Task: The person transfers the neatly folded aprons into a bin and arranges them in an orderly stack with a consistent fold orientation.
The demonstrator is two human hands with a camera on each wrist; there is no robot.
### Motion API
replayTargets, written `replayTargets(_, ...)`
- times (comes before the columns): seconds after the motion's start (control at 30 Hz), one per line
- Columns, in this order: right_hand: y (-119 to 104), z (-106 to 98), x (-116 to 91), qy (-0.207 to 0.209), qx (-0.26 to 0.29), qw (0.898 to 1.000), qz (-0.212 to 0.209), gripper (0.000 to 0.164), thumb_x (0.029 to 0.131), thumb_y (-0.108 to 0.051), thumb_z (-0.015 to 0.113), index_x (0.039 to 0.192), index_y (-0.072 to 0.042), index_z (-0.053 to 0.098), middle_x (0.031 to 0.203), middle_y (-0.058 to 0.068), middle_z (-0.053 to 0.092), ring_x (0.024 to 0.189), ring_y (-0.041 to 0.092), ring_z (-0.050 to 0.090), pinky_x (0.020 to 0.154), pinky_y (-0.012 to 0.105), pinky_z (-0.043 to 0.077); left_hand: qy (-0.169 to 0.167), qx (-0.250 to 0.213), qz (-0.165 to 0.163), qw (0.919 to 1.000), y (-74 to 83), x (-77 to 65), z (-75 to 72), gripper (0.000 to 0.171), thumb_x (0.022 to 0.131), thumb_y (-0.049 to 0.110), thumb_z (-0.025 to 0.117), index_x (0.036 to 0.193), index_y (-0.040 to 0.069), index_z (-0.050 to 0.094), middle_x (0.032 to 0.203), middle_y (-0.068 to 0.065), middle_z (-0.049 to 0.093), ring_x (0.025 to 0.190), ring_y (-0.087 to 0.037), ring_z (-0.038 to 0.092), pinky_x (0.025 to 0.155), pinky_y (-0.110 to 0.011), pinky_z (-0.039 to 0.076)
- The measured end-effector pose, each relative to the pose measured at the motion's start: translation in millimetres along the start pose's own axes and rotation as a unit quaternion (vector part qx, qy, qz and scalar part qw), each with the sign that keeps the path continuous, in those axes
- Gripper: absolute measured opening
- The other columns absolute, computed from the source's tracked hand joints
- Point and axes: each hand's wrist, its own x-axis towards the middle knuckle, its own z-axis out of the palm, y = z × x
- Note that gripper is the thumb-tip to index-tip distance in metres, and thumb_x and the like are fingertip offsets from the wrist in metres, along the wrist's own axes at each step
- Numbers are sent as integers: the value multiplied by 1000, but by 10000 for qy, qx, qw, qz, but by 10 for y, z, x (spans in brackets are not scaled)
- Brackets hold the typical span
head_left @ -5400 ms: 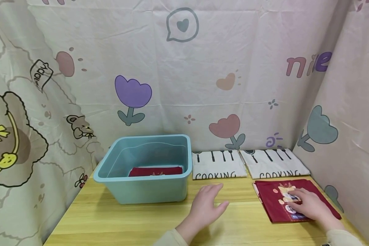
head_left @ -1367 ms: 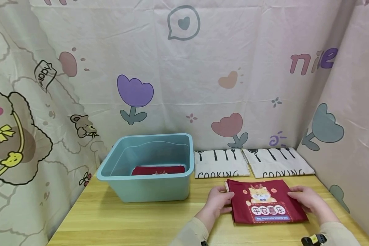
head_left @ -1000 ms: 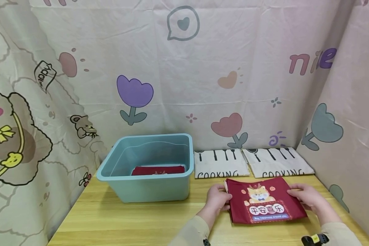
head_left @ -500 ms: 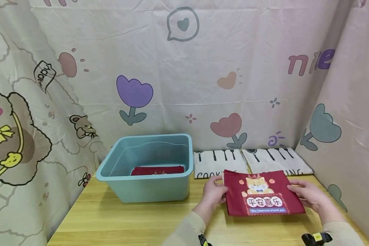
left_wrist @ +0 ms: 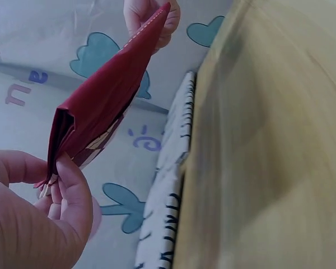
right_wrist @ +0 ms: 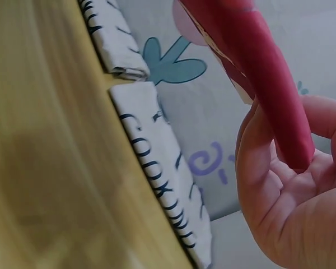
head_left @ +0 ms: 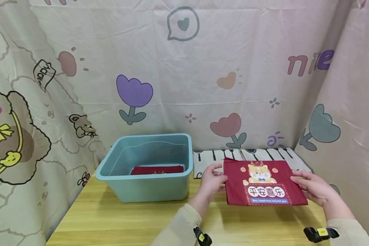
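Observation:
Both hands hold up a folded dark red cloth (head_left: 265,182) printed with a cartoon dog and white characters. In the head view my left hand (head_left: 212,181) pinches its left edge, thumb in front. The left wrist view shows that hand's thumb and fingers (left_wrist: 73,188) closed on the layered edge. At the opposite edge my right hand (head_left: 313,188) grips the cloth, and the right wrist view has the red fold (right_wrist: 291,129) between its thumb and curled fingers. The cloth is raised above the wooden table (head_left: 135,222), tilted toward the head camera.
A light blue plastic bin (head_left: 147,188) stands left of the hands, with another folded red cloth (head_left: 156,169) inside. Behind the held cloth lie two folded white cloths with COOKING print, a left one (right_wrist: 115,42) and a right one (right_wrist: 157,162). A patterned curtain (head_left: 178,68) surrounds the table.
The right hand first rested on the red cloth at the right. The cloth then came left between both hands, and over the last second they lifted it off the table, covering more of the white cloths.

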Motion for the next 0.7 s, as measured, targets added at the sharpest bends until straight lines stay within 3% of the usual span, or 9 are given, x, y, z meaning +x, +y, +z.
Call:
replayTargets(0.1,-55,-15,-8,-119,143,9998,-109,10,101,-20,57,109,-25,60,97,-2,64,86,17,67,77,41,59,-11,-16,56,10000,88,-21,4,47,83,-9,66,125,12,64,84,-6,59,71,-17,58,56,-36,56)
replayTargets(0.2,-116,-23,-15,-165,233,9993,-237,15,102,-19,56,101,-34,61,97,-2,64,85,17,68,75,40,59,0,2,155,9999,166,-51,7,47,83,-9,66,125,13,64,84,-6,58,71,-17,58,58,-38,57)
replayTargets(0.4,-243,-10,-54,-208,403,9977,-502,23,102,-16,55,97,-36,64,96,-3,65,83,17,69,72,40,60,-89,0,433,9990,319,-113,-5,45,85,-6,66,125,14,63,85,-5,58,73,-17,58,57,-33,57)
replayTargets(0.7,-431,50,-88,-133,411,9959,-792,25,102,-15,55,98,-37,66,95,-6,66,82,15,69,70,38,60,-171,126,691,9974,552,-187,-65,43,87,-2,68,125,18,63,86,-7,60,77,-20,61,63,-38,60)
